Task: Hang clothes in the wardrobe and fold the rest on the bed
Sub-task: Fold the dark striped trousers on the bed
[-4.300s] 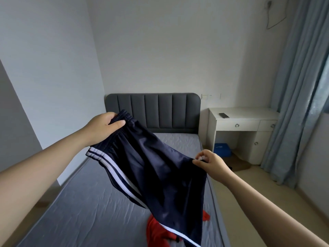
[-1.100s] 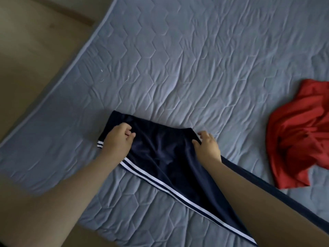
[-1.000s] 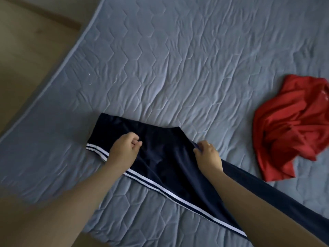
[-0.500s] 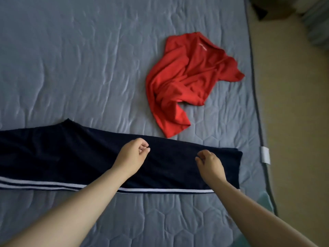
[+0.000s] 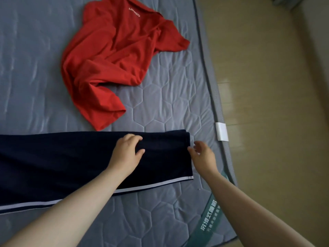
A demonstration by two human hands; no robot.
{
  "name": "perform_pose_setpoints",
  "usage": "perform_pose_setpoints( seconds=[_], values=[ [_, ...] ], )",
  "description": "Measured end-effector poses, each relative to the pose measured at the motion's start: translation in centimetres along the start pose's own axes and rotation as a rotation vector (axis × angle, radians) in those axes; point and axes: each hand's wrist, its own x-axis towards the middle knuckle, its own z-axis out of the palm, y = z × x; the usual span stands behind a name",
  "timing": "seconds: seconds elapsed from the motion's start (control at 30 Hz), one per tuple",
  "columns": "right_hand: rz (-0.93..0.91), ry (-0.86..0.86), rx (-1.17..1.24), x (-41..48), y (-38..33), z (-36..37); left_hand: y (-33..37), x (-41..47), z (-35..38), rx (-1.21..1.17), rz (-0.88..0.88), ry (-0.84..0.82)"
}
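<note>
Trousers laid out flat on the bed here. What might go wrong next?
The crumpled red shirt reaches the upper edge of the navy white-striped trousers, so a fold may catch it. The right hand is open at the hem; only the left hand rests on the cloth, so layers might shift.
</note>
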Motion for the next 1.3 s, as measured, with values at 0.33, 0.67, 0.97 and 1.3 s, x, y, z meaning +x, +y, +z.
perform_pose_setpoints(
  seconds=[0.33,0.67,0.97,1.3],
  values=[
    [-0.131,-0.201,0.231,0.4,0.3,1.2,-0.3,3.3,0.5,0.239,0.111,-0.033],
    [-0.343,-0.169,0.031,-2.7,0.6,0.7,-2.0,-0.1,-1.7,0.238,0.25,-0.132],
    [-0.185,0.086,0.25,-2.6,-1.1,1.0,-3.7,-1.4,-2.2,0.27,0.177,-0.401],
    [-0.094,-0.208,0.259,1.2,-4.3,0.0,-5.0,0.4,-3.4,0.198,0.026,0.067]
  ],
)
